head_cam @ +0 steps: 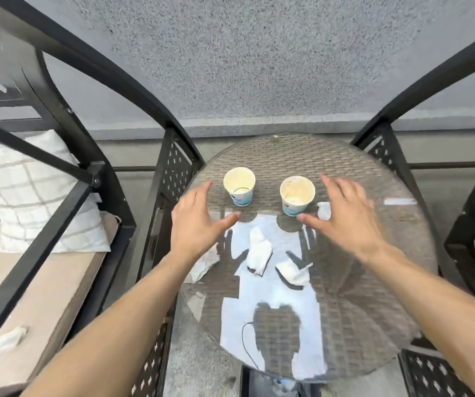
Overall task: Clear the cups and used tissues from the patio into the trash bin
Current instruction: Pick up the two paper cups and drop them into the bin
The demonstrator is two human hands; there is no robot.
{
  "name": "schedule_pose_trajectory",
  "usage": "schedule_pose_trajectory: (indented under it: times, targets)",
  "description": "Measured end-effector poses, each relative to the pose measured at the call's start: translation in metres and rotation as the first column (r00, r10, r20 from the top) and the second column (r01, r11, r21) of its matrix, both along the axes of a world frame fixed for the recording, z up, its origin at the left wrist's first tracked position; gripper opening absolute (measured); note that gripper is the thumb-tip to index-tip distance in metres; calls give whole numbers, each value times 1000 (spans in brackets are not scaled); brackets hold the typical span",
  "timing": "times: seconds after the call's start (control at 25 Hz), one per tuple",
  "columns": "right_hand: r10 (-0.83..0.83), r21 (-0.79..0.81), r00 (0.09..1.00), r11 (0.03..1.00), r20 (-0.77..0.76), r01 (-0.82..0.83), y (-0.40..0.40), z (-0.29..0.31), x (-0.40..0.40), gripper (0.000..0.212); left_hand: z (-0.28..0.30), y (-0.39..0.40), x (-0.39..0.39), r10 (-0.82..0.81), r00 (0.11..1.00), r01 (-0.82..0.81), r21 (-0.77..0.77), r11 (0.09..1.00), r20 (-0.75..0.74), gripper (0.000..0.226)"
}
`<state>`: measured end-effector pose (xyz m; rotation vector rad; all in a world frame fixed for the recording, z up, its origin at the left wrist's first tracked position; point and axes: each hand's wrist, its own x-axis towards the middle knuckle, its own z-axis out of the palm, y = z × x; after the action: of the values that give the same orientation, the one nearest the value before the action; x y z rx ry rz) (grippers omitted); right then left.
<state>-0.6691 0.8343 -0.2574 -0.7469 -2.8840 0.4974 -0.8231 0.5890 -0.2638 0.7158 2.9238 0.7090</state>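
Tissues [259, 255] lie crumpled on the glass table [373, 296], nearest. Further out, left hand [194, 222] and right hand [345, 216] hover, fingers spread, holding nothing. Beyond stand two cups [239, 186]. Grip each gently so it stays upright.

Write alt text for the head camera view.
Two open, empty hands, left hand and right hand, reach over a round glass-topped wicker table toward two upright paper cups, left cup and right cup. Crumpled tissues lie nearer the person; black metal chairs flank the table.
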Motion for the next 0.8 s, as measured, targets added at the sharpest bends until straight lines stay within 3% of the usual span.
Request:
schedule_pose_trajectory:
  times: [0.16,0.32,0.48,0.8]
  targets:
    - [-26,-95,998,995,57,32,9,-34,-30,105,-35,27,-29,29,988,-32,22,999,154,103]
    - [-93,-166,996,982,11,94,13,-48,-46,103,-50,45,-43,42,968,-77,133,988,247,106]
    - [-91,-193,994,978,-65,77,15,-52,-50,90,-49,54,-50,27,962,-87,213,973,271,96]
    - [-78,-214,992,975,-96,56,12,-52,-50,81,-44,63,-48,24,954,-80,178,981,299,81]
